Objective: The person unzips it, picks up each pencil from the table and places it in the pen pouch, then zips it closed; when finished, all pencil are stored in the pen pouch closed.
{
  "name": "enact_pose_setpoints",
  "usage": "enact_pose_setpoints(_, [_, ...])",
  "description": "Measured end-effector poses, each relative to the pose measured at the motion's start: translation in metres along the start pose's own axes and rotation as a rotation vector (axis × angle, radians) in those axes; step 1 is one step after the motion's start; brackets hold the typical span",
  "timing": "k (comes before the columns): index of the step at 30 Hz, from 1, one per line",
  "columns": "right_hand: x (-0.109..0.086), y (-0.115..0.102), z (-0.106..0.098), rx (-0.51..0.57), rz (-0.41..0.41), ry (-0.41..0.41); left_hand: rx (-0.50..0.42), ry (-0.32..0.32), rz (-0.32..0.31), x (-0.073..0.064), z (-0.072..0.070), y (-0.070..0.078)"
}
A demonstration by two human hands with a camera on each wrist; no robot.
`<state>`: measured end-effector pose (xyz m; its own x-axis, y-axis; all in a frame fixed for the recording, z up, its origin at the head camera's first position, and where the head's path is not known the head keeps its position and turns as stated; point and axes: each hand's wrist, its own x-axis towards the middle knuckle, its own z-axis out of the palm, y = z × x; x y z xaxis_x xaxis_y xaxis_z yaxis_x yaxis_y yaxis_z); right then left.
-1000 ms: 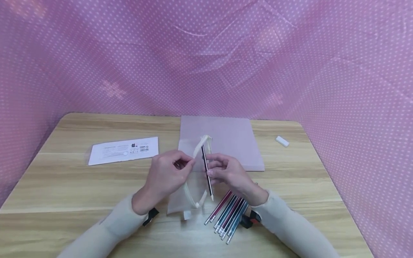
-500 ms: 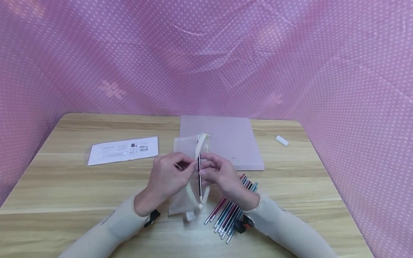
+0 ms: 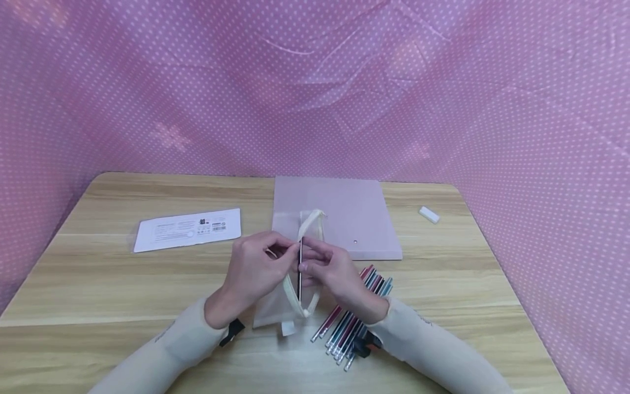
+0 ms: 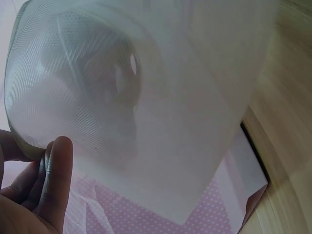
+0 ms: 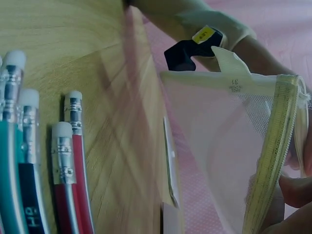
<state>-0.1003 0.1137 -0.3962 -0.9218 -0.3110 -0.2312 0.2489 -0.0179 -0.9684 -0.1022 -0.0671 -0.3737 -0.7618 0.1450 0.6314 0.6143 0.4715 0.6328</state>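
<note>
Holding open the translucent mesh pouch [image 3: 269, 307], the left hand [image 3: 258, 262] pinches its cream zipper edge [image 3: 290, 293] between thumb and fingers. Right hand [image 3: 331, 268]: thumb and fingertips pinch one slim dark pencil [image 3: 299, 279] at the oval pouch mouth. Loose pencils [image 3: 345, 332] nearby: glossy barrels, metal ferrules, white tips.

A pencil [image 5: 31, 187] reads HB; the pouch [image 5: 207, 122], 31.

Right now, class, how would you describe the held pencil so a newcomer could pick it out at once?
Above the wooden table, find the pale mesh pouch gaping between the left hand and right hand. At its mouth, the right hand pinches a slim dark pencil. It alone is held; the other pencils lie on the table.
</note>
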Motion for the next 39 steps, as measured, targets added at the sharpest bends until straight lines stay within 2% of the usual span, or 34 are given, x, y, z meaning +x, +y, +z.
enact_pose_setpoints(7, [-0.001,0.002,0.001,-0.004,0.033,-0.052,0.011,-0.013,-0.015,0.001,-0.001,-0.003])
enact_pose_setpoints(14, [-0.002,0.003,-0.001,0.069,0.036,-0.126,0.035,-0.011,-0.024,0.002,-0.002,-0.003])
enact_pose_setpoints(19, [-0.002,0.001,-0.003,0.089,0.029,-0.135,0.039,-0.014,-0.029,0.002,-0.002,-0.004])
enact_pose_setpoints(27, [-0.004,-0.002,-0.011,0.081,-0.016,-0.161,0.034,-0.022,-0.045,0.002,-0.003,-0.004])
enact_pose_setpoints(32, [-0.008,-0.007,-0.021,0.147,-0.053,-0.189,0.041,-0.037,-0.04,0.002,-0.003,-0.005])
enact_pose_setpoints(39, [-0.019,-0.018,-0.043,0.251,-0.142,-0.149,0.048,-0.053,-0.053,0.003,-0.002,-0.004])
